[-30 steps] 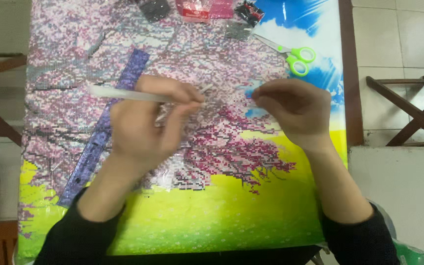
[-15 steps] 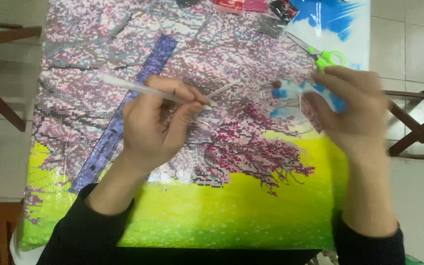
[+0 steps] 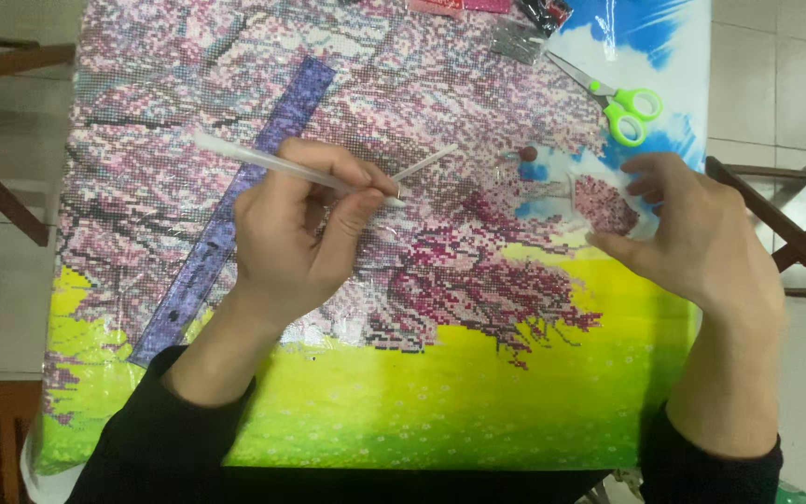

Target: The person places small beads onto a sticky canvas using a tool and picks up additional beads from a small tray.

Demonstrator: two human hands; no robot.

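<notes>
the left hand (image 3: 296,233) pinches a slim white plastic pen tool (image 3: 277,166) between thumb and fingers, closed tight round its forward end. the tool's long axis runs on a shallow slant, its blunt tail up and to the left over the purple ruler, its tip low and to the right, pointing toward the right hand and resting just above the canvas. a thin white stick (image 3: 424,164) lies just beyond the tip, slanting upward to the right.

the right hand (image 3: 692,233), well to the right of the pen tool, holds a small clear plastic tray (image 3: 604,205) loosely between curled fingers and thumb; the tray carries dark pink grainy beads and sits tilted at the hand's inner edge.

under both hands lies a large bead-mosaic canvas (image 3: 440,392), pebbled pink and maroon above, smooth printed yellow-green below, covering the surface. a long flat translucent purple ruler (image 3: 235,210) runs diagonally, passing under the pen tool's tail. far up and right of the pen tool lie scissors with lime-green plastic handles (image 3: 618,98), blades pointing up-left, and beside them small glossy packets (image 3: 515,42) of beads.
</notes>
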